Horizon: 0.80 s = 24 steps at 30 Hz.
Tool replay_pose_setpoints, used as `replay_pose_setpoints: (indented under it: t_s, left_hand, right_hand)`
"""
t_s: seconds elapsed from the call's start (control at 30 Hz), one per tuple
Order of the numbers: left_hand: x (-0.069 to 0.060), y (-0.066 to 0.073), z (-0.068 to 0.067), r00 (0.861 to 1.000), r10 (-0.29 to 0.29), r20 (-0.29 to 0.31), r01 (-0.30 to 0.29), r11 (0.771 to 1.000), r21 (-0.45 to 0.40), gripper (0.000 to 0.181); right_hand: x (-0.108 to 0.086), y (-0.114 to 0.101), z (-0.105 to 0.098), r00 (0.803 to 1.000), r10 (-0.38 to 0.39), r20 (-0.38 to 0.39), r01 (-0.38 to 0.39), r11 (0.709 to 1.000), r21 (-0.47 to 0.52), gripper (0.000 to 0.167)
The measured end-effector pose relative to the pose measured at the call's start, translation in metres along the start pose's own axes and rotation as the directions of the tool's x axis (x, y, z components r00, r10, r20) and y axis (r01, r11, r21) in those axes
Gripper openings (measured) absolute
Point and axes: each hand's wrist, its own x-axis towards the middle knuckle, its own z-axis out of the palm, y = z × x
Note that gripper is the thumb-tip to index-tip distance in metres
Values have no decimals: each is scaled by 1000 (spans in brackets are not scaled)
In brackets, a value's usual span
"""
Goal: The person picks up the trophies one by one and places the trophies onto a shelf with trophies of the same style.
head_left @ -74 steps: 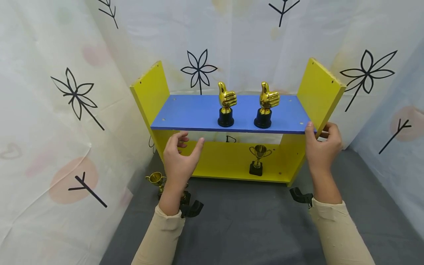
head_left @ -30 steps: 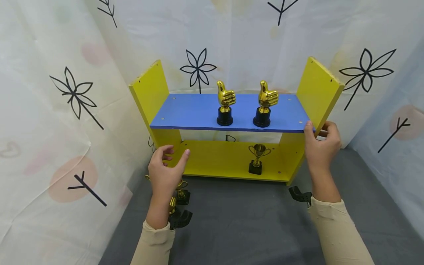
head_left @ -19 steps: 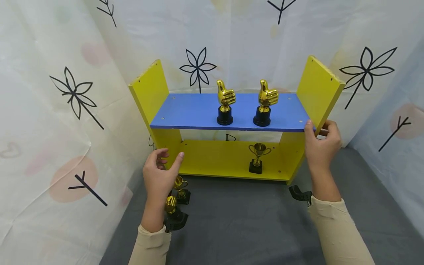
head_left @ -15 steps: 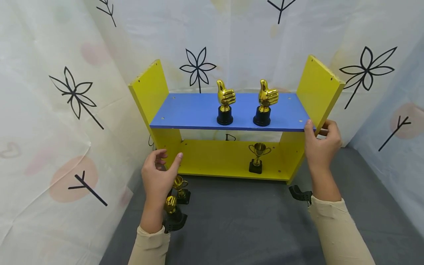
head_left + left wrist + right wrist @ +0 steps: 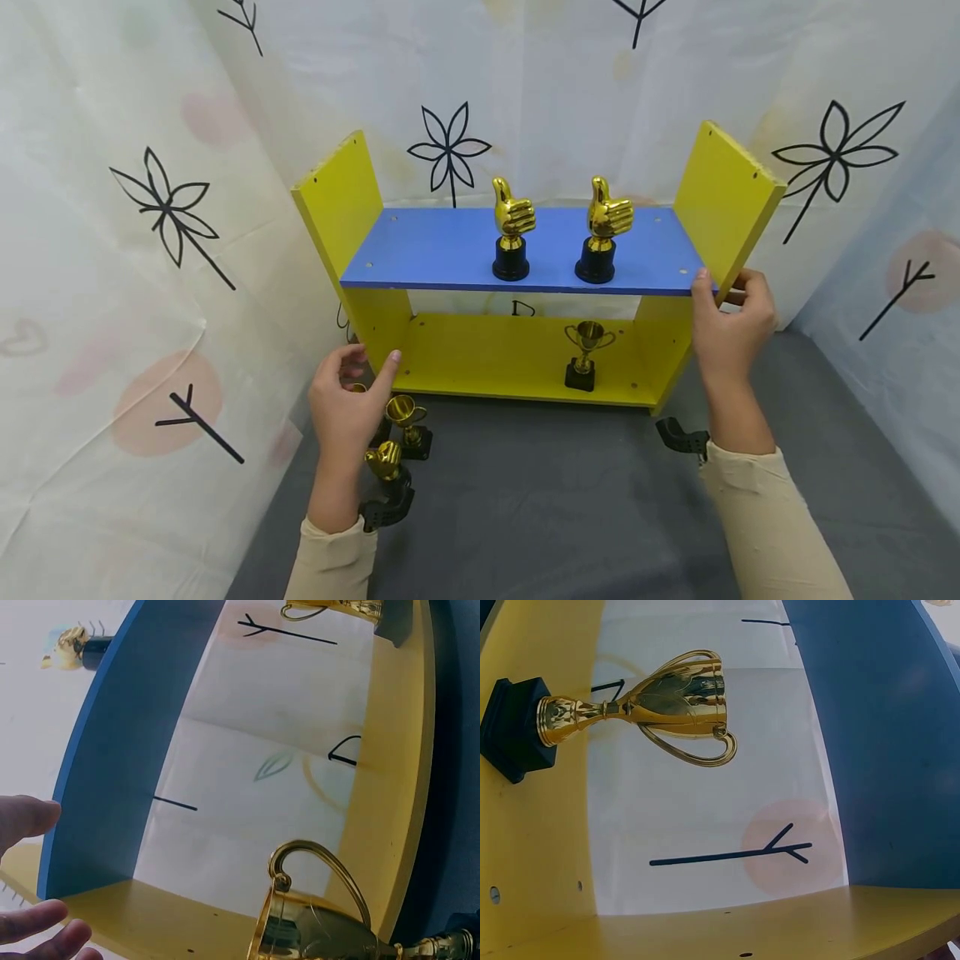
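Note:
My left hand hovers beside the shelf's lower left corner, thumb and fingers spread apart and holding nothing. Close to it on the floor stand a gold cup trophy and a thumbs-up trophy, and another cup is mostly hidden behind the hand. My right hand grips the right side panel of the yellow and blue shelf, thumb on the blue board's front corner. Two thumbs-up trophies, one left and one right, stand on the blue board. One gold cup trophy stands on the yellow bottom board.
Yellow side panels rise above the blue board, the left panel and the right panel. A dark grey cloth covers the surface in front. Patterned white fabric hangs behind and at both sides.
My left hand has moved left and down from in front of the blue board to beside the floor trophies, uncovering some of them. My right hand keeps its grip on the shelf.

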Motion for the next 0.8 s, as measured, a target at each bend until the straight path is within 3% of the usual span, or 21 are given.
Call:
replay_pose_setpoints:
  t_s: [0.8]
  left_hand:
    - [-12, -11, -9, 997, -71, 8, 70, 995, 75, 48]
  right_hand:
    - [0, 0, 0, 1000, -6, -2, 6, 1000, 0, 41]
